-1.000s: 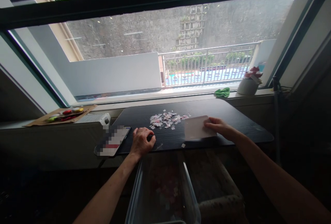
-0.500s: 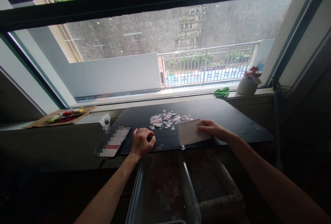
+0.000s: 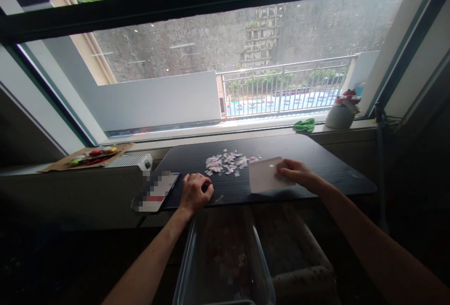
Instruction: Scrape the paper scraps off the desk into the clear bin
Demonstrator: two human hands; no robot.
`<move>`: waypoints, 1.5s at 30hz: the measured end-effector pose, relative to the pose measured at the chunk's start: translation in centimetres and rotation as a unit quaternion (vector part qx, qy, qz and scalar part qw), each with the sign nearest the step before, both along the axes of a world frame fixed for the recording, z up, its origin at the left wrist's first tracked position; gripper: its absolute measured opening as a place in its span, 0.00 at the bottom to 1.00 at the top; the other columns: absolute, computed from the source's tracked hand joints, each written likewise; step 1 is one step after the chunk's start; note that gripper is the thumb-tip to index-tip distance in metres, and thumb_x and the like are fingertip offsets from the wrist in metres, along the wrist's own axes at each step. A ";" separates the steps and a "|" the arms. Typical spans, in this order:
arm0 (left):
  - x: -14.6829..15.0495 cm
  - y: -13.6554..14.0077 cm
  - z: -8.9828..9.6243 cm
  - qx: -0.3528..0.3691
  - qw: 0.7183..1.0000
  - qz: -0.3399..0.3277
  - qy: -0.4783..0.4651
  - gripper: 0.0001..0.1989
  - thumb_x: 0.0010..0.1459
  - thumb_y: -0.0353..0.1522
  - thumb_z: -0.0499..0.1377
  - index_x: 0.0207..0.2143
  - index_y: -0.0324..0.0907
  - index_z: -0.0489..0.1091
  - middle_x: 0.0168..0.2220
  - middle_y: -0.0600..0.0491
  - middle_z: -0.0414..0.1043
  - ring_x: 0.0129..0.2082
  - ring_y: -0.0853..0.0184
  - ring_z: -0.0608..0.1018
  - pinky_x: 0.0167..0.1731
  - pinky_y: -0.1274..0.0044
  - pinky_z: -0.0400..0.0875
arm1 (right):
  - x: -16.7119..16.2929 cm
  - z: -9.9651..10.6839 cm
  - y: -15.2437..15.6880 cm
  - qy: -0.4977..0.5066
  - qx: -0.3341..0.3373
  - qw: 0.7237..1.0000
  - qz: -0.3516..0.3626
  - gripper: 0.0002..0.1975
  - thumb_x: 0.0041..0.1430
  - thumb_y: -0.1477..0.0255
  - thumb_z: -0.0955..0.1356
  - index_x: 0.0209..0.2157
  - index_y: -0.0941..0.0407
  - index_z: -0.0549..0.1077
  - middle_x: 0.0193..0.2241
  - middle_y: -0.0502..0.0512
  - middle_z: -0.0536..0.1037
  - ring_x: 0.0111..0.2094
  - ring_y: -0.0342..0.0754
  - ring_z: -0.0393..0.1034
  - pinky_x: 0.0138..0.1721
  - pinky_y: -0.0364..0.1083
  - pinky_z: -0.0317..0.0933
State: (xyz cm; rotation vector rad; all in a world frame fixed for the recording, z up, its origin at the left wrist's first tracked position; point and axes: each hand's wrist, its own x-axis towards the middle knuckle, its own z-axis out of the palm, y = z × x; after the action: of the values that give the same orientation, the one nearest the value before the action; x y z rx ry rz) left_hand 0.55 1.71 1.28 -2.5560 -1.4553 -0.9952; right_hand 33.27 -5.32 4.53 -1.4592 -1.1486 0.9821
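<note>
A big window (image 3: 197, 44) fills the far side. In front of it is a black table (image 3: 288, 148). On the near side, below the table's edge, is 1 clear bin (image 3: 263, 253), and bits of paper (image 3: 228, 260) lie inside it. At the far left, a brown sheet (image 3: 58, 163) has small bright things on top. A pale tub (image 3: 338, 117) with a red top sits on the sill at the far right. At the table's left end is a phone (image 3: 160, 192) with part of its screen blurred. The person's 2 hands are at the table. The left hand (image 3: 193, 192) rests on the near edge, right of the phone, with its fingers curled; I cannot tell if they hold anything. The right hand (image 3: 298, 173) grips the right side of a white card (image 3: 263, 178) between thumb and fingers. The card is tilted, just near the heap of paper scraps (image 3: 228, 162), which lies farther back and to its left. A small green cloth (image 3: 304, 125) lies on the sill, left of the tub.
</note>
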 end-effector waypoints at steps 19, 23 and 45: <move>0.2 -0.1 -0.1 -0.005 1.000 0.007 -0.007 0.05 0.51 0.33 0.56 0.27 0.44 0.71 0.33 0.52 0.74 0.41 0.61 0.73 0.57 0.58 0.53 | -4.3 -0.2 2.4 -0.041 0.049 0.994 -0.088 0.07 0.42 0.72 0.68 0.28 0.57 0.72 0.23 0.50 0.74 0.23 0.43 0.67 0.23 0.41 0.61; 0.2 -0.2 0.0 -0.010 1.000 0.009 -0.006 0.05 0.51 0.33 0.55 0.27 0.44 0.71 0.33 0.53 0.74 0.41 0.61 0.73 0.57 0.58 0.52 | -4.3 -0.4 2.6 -0.044 0.050 0.995 -0.070 0.06 0.43 0.71 0.67 0.27 0.57 0.71 0.23 0.50 0.74 0.22 0.42 0.67 0.22 0.41 0.61; -0.1 -0.1 0.1 -0.010 1.000 -0.003 0.006 0.07 0.52 0.35 0.54 0.28 0.44 0.71 0.33 0.52 0.74 0.41 0.60 0.73 0.57 0.58 0.52 | 0.1 0.5 0.9 0.023 -0.048 0.998 0.042 0.08 0.39 0.74 0.74 0.26 0.58 0.75 0.25 0.51 0.79 0.27 0.45 0.72 0.30 0.42 0.66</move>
State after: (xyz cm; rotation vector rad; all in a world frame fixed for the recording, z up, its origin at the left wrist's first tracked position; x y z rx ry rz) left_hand 0.45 1.64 1.38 -2.5762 -1.4638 -0.9681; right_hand 33.35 -4.39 5.08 -1.4663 -1.1519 1.1371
